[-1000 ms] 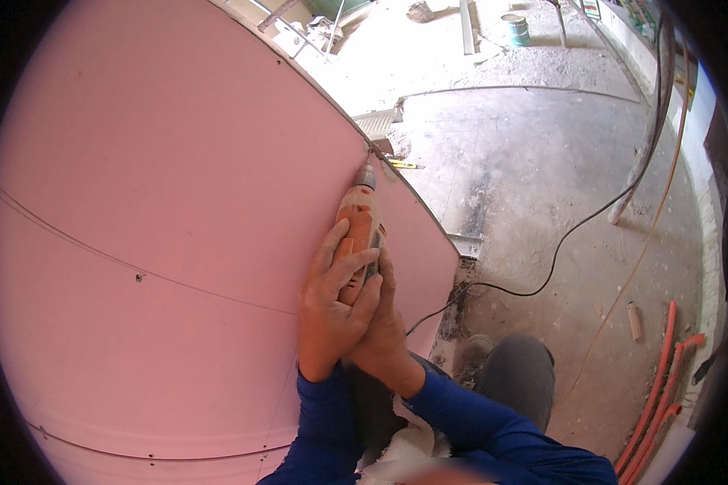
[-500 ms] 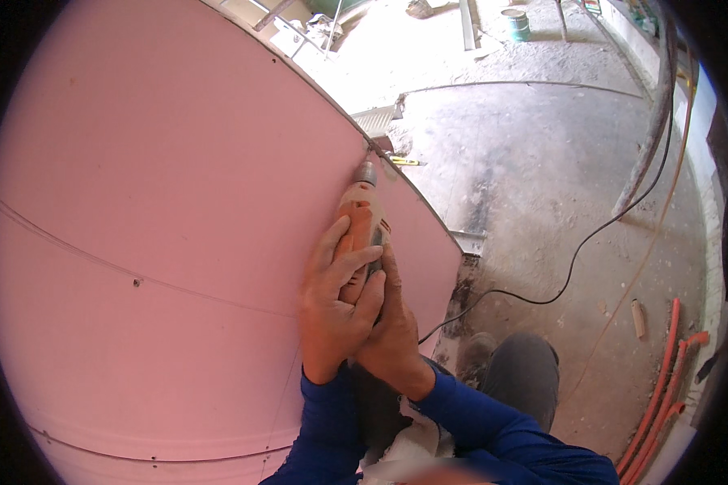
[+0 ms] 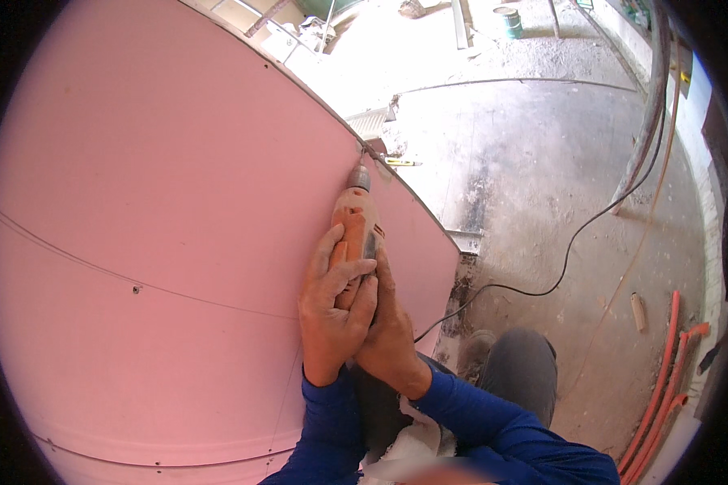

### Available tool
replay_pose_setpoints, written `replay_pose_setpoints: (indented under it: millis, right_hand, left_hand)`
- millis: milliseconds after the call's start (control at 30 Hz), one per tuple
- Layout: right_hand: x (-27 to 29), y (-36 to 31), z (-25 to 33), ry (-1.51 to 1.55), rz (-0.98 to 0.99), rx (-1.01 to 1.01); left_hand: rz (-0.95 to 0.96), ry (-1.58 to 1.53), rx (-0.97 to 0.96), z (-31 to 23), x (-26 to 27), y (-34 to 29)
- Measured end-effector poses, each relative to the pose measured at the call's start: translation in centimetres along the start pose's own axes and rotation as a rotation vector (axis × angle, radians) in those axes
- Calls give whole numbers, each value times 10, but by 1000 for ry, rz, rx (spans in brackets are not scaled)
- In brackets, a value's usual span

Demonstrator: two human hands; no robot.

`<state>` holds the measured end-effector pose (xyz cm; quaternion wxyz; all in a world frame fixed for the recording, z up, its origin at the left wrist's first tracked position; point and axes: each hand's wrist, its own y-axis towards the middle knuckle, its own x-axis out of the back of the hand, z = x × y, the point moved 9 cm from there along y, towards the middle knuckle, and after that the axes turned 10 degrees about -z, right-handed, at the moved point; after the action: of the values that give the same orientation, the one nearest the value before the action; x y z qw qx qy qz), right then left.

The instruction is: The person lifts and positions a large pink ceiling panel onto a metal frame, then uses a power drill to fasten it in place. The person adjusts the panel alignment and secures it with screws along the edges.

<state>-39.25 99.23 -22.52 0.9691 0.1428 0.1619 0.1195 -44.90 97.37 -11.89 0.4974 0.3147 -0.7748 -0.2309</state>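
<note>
We've got the drill [image 3: 354,222] lying nose-forward along the big pink board [image 3: 162,162], its chuck [image 3: 360,177] aimed at the board's long upper-right edge, and the tip is so close to that edge we can't tell if it's touching. Past the edge the concrete floor [image 3: 534,162] spreads out wide to the right, with a black cable [image 3: 534,293] snaking over it and a knee [image 3: 522,376] taking up room near the board's lower-right corner. Both our hands are wrapped around the drill: the left hand [image 3: 328,311] curls over its left side and back, while the right hand [image 3: 392,343] cups it from the right, fingers laid along the body. Counting up, it's one drill, one board, one yellow tool [image 3: 400,162] just beyond the edge, one bucket [image 3: 510,24] way off at the top, and what looks like three red pipes [image 3: 664,364] at lower right. The board's smooth and flat with thin dark lines and a few little dark spots, the drill's dusty orange with a rounded body and a metal-looking chuck, the floor's blotchy grey, and the pipes are long, round and slightly curved.
</note>
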Motion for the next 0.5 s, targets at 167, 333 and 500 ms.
replay_pose_setpoints:
  millis: [167,333,500]
  right_hand:
    - [1,3,-4,11,33,-40]
    - [-1,2,-8,18,80,-120]
    - [-1,5,-4,39,72,-123]
  left_hand:
    - [-10,11,15,1,-3,-1]
    - [-2,44,-23,-3,-4,0]
    - [-10,-5,-11,-7,-4,6]
